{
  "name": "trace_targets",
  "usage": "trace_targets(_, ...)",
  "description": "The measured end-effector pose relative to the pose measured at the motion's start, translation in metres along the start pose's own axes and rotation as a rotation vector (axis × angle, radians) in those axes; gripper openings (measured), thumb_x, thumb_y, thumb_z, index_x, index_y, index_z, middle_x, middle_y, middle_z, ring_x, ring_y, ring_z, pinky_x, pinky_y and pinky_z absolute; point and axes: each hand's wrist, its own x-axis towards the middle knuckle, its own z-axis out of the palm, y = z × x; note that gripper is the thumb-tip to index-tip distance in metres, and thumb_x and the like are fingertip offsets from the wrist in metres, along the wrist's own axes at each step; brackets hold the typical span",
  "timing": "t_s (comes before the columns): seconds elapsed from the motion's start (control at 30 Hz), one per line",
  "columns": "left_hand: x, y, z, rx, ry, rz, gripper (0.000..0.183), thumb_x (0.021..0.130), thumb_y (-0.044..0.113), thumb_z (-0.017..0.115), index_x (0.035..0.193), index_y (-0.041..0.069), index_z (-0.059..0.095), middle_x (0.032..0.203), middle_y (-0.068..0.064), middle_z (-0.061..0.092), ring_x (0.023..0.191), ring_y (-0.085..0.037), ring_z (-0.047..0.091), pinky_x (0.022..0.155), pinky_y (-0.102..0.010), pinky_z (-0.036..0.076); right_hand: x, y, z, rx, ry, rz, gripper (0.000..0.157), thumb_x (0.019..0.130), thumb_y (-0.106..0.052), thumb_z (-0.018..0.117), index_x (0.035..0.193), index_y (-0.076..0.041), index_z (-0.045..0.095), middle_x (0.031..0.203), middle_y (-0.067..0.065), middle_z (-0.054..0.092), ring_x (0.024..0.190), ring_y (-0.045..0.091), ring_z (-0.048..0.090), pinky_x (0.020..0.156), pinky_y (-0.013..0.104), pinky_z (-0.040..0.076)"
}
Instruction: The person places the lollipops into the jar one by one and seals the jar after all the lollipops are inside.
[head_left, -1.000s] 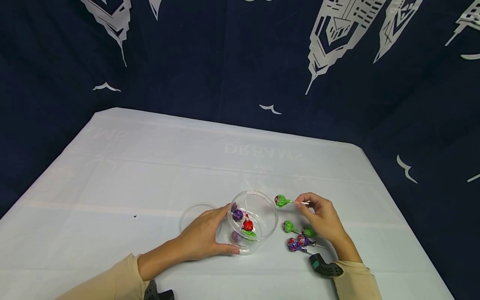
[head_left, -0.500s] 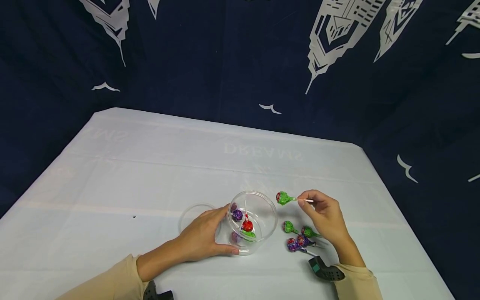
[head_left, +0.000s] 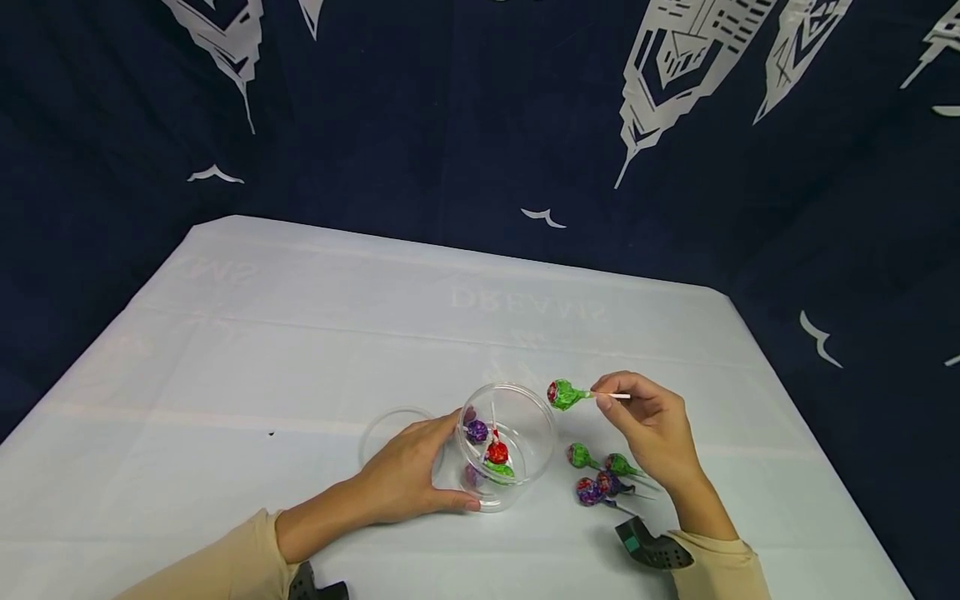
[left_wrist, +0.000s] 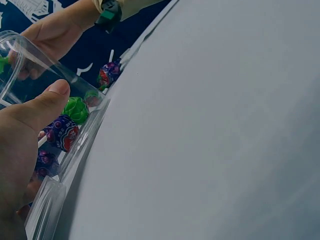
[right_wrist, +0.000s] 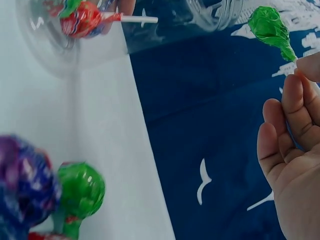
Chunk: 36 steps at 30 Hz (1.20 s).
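My left hand holds the side of a clear plastic jar, fingers behind it and thumb at its near side. Through the jar wall show a red lollipop, a green one and several purple ones. Just right of the jar's open mouth, my right hand pinches a green lollipop by its white stick, head pointing left. In the right wrist view, that lollipop is level with the jar's rim, and the other fingers are loosely bent.
Below my right hand, two green lollipops and two purple ones lie bunched on the white tablecloth. A clear round lid lies left of the jar, partly behind my left hand. A dark blue patterned cloth hangs behind.
My right hand has risen slightly with the green lollipop, and more of the stick now shows past the fingers. The left hand and jar have stayed in place.
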Motion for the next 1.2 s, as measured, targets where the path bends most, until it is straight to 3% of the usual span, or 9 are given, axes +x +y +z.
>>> trace_targets(0.13, 0.000, 0.000, 0.000, -0.002, 0.000, -0.005, 0.107, 0.071, 0.058, 0.082, 0.152, 0.004, 0.035, 0.145, -0.010, 0.051, 0.131, -0.028, 0.048, 0.111, -0.047, 0.036, 0.004, -0.005, 0.005, 0.042, -0.037, -0.048, 0.019, 0.086, 0.026, 0.053, 0.092, 0.010, 0.062, 0.099, 0.007, 0.066, 0.094, 0.015, 0.062, 0.080, 0.020, 0.052)
trace_targets(0.37, -0.001, 0.001, 0.000, -0.001, -0.012, -0.019, 0.108, 0.072, 0.059, 0.081, 0.151, 0.000, 0.036, 0.145, -0.013, 0.051, 0.131, -0.029, 0.048, 0.112, -0.047, 0.035, 0.011, -0.013, 0.013, 0.040, -0.081, -0.048, 0.010, 0.092, 0.010, 0.062, 0.094, 0.002, 0.066, 0.096, 0.009, 0.064, 0.093, 0.016, 0.059, 0.077, 0.021, 0.051)
trace_targets(0.63, 0.000, 0.002, 0.000, -0.008, -0.014, -0.007, 0.107, 0.072, 0.057, 0.082, 0.151, 0.001, 0.036, 0.145, -0.012, 0.051, 0.132, -0.028, 0.048, 0.112, -0.047, 0.035, 0.015, -0.016, 0.021, 0.034, -0.123, -0.066, 0.023, 0.086, 0.023, 0.057, 0.092, 0.003, 0.065, 0.095, 0.008, 0.064, 0.096, 0.018, 0.058, 0.084, 0.022, 0.050)
trace_targets(0.8, 0.000, 0.002, -0.001, -0.004, -0.012, 0.000, 0.107, 0.072, 0.058, 0.082, 0.151, 0.002, 0.036, 0.145, -0.011, 0.051, 0.132, -0.027, 0.048, 0.112, -0.046, 0.035, 0.016, -0.014, 0.024, 0.022, -0.144, -0.074, 0.020, 0.087, 0.019, 0.060, 0.095, 0.001, 0.066, 0.096, 0.008, 0.064, 0.095, 0.016, 0.057, 0.082, 0.021, 0.049)
trace_targets(0.97, 0.000, 0.002, 0.000, 0.004, -0.015, 0.006, 0.108, 0.072, 0.058, 0.081, 0.152, 0.002, 0.034, 0.147, -0.010, 0.050, 0.133, -0.026, 0.047, 0.112, -0.045, 0.036, 0.015, -0.013, 0.022, -0.020, -0.134, -0.048, 0.011, 0.091, 0.006, 0.065, 0.098, -0.002, 0.067, 0.097, 0.003, 0.063, 0.092, 0.013, 0.057, 0.083, 0.022, 0.048)
trace_targets(1.2, 0.000, 0.001, -0.001, 0.003, -0.001, 0.013, 0.108, 0.072, 0.057, 0.082, 0.151, 0.000, 0.035, 0.145, -0.011, 0.051, 0.132, -0.027, 0.048, 0.112, -0.046, 0.036, 0.013, -0.012, 0.019, -0.035, -0.114, -0.033, 0.009, 0.092, 0.006, 0.065, 0.097, -0.002, 0.067, 0.098, 0.001, 0.064, 0.091, 0.012, 0.058, 0.084, 0.021, 0.049)
